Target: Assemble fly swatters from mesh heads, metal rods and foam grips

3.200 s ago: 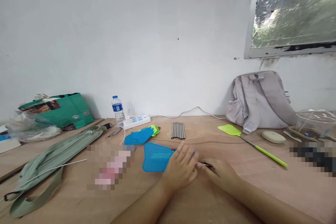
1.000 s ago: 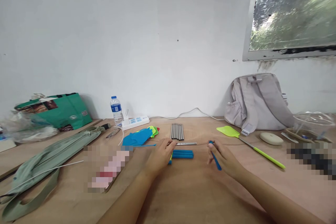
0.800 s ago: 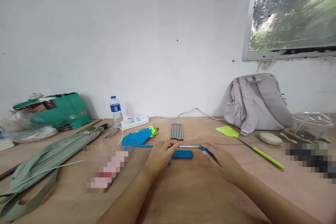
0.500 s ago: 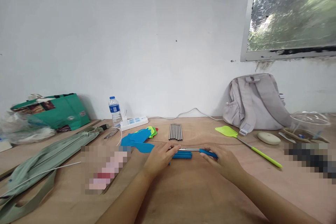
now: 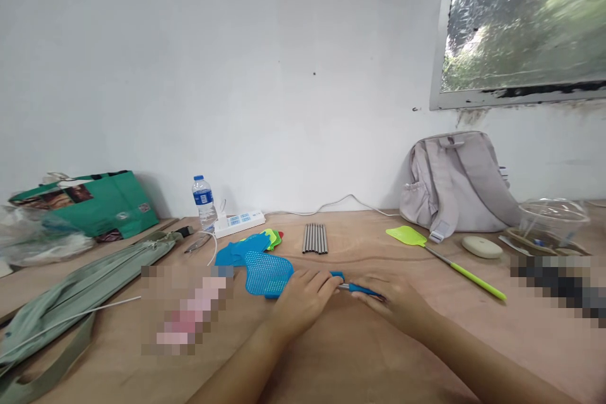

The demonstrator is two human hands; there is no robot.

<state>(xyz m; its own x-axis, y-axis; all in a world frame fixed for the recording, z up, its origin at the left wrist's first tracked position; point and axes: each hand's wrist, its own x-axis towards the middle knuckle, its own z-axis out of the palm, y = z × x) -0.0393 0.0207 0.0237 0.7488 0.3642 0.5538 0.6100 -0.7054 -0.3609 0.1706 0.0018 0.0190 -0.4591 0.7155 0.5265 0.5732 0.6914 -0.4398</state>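
A blue fly swatter lies low over the table, its perforated head (image 5: 269, 273) out to the left of my left hand (image 5: 307, 295). My left fingers are closed around its shaft; the grip itself is partly hidden. On the other side, my right hand (image 5: 396, 300) is closed on the swatter's blue handle (image 5: 362, 289), with a short piece of metal rod showing between the hands. Loose blue handle tubes (image 5: 337, 274) lie beneath and behind my left hand, mostly covered by it. Several metal tubes (image 5: 315, 238) stand in a neat row beyond the hands.
Blue and green swatter heads (image 5: 241, 249) are stacked at left, near a power strip (image 5: 240, 223) and water bottle (image 5: 203, 201). A yellow-green fly swatter (image 5: 466, 271) lies right, before a grey backpack (image 5: 459, 186). A white oval object (image 5: 481, 247) sits beside it.
The blue swatter has turned so its perforated face shows, and it has shifted slightly toward me. My left hand has slid right along the shaft, closer to my right hand.
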